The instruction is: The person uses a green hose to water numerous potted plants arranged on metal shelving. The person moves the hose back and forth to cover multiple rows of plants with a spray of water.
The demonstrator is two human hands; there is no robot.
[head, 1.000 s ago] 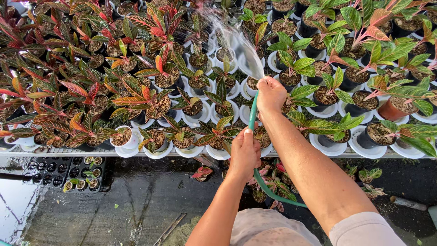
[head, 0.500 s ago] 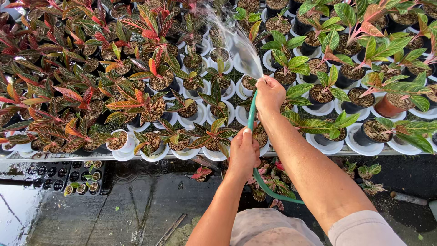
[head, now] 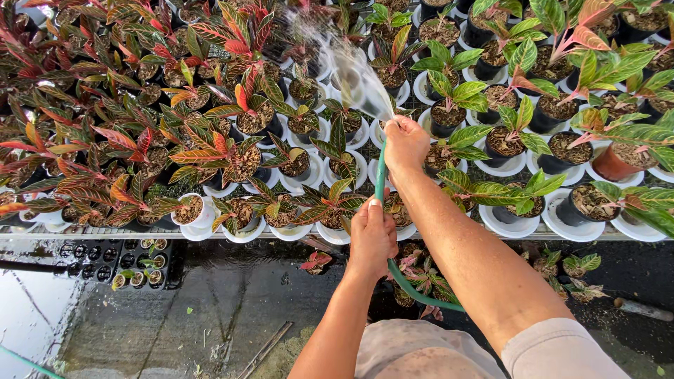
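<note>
I hold a green garden hose point(head: 380, 184) with both hands over a bench of potted plants. My right hand point(head: 405, 142) grips the hose's end, and a fan of water point(head: 349, 64) sprays from it up and to the left over the pots. My left hand point(head: 372, 235) holds the hose lower down, near the bench's front edge. Below my hands the hose curves down to the right under my right arm. Small plants with red and orange leaves point(head: 232, 133) fill the left of the bench, and green-leaved plants point(head: 519, 105) fill the right.
Pots stand in white saucers point(head: 509, 223) on a mesh bench. Below it lie wet concrete floor point(head: 175, 316), a black seedling tray point(head: 112, 261), a thin stick point(head: 263, 349) and small plants under the bench point(head: 562, 270). A terracotta pot point(head: 618, 165) stands at the right.
The view has shifted slightly and the spray stays aimed up and left over the pots. Both hands keep their hold on the hose in about the same place.
</note>
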